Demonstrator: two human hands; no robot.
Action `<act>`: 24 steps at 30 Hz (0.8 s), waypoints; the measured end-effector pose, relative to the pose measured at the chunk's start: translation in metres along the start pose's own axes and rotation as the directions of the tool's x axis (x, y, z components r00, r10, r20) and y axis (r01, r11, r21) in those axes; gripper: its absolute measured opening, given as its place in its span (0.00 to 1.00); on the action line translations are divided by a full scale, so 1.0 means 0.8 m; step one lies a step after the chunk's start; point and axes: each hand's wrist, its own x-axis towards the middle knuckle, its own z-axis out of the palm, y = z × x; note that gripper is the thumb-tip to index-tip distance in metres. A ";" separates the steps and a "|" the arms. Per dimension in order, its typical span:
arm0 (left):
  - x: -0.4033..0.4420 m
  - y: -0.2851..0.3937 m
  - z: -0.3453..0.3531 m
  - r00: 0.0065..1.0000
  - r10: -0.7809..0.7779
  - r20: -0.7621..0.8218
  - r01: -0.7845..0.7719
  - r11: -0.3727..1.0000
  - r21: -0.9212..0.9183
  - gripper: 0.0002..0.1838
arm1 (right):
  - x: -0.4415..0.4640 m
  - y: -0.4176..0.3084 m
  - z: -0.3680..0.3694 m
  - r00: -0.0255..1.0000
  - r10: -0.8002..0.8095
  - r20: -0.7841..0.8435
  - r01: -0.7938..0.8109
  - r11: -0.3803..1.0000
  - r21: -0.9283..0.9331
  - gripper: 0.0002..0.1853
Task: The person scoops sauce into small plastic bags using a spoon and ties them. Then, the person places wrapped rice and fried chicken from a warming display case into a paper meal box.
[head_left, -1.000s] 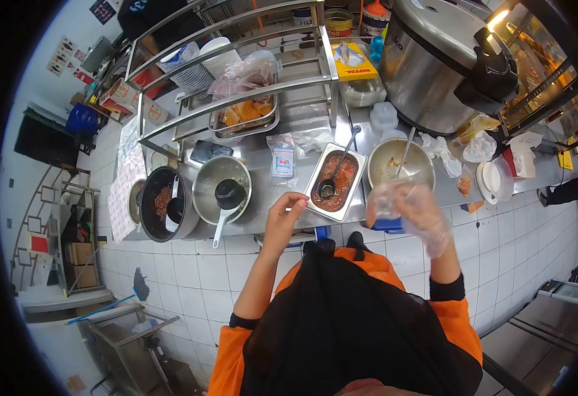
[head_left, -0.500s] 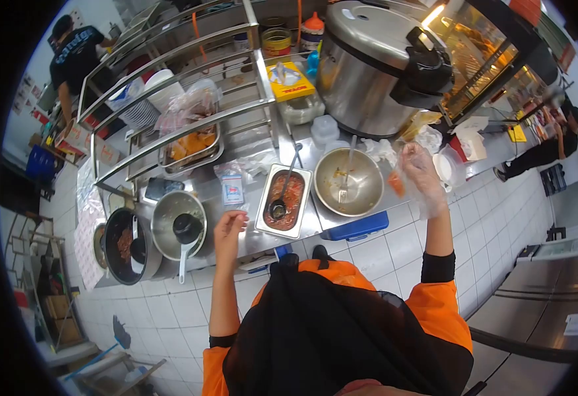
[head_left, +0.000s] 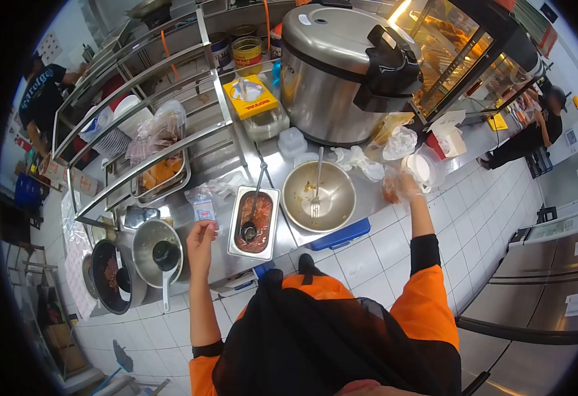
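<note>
My right hand (head_left: 408, 189), in a clear plastic glove, is closed on a small clear plastic bag with reddish food (head_left: 390, 186) at its bottom. The bag hangs right of a steel mixing bowl (head_left: 289, 210) in which a fork (head_left: 316, 201) rests. My left hand (head_left: 202, 237) has its fingers curled together just below a plastic packet with a blue-and-pink label (head_left: 204, 206); whether anything is between its fingertips I cannot make out. Between my hands stands a rectangular steel pan (head_left: 233, 244) of chunky red sauce, with a black ladle (head_left: 249, 230) in it.
Left are a steel pot (head_left: 141, 247) with a black ladle and a dark pan (head_left: 112, 305). Behind are a metal rack (head_left: 219, 130), a large rice cooker (head_left: 315, 92) and a yellow box (head_left: 249, 96). White lids (head_left: 417, 168) lie right. Two people stand farther off.
The view has shifted, so the counter sits farther left and lower. My right hand has lowered with the bag. My left hand has come closer to the labelled packet.
</note>
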 end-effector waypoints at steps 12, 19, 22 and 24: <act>0.013 -0.003 0.020 0.997 -0.061 0.053 0.055 0.991 0.121 0.10 | 0.026 0.004 -0.024 0.994 0.076 0.074 -0.063 0.984 -0.169 0.11; 0.025 0.003 0.025 0.998 0.066 0.002 -0.065 0.980 0.189 0.09 | -0.023 -0.105 -0.134 0.992 -0.099 -0.075 0.095 0.994 -0.053 0.11; 0.035 0.062 0.083 0.951 0.303 0.058 -0.308 0.920 0.243 0.09 | -0.044 -0.185 -0.167 0.994 0.006 0.109 -0.044 0.937 0.346 0.10; 0.028 0.122 0.132 0.889 0.387 0.246 -0.426 0.895 0.132 0.10 | -0.064 -0.271 -0.206 0.977 -0.007 0.214 -0.094 0.883 0.460 0.10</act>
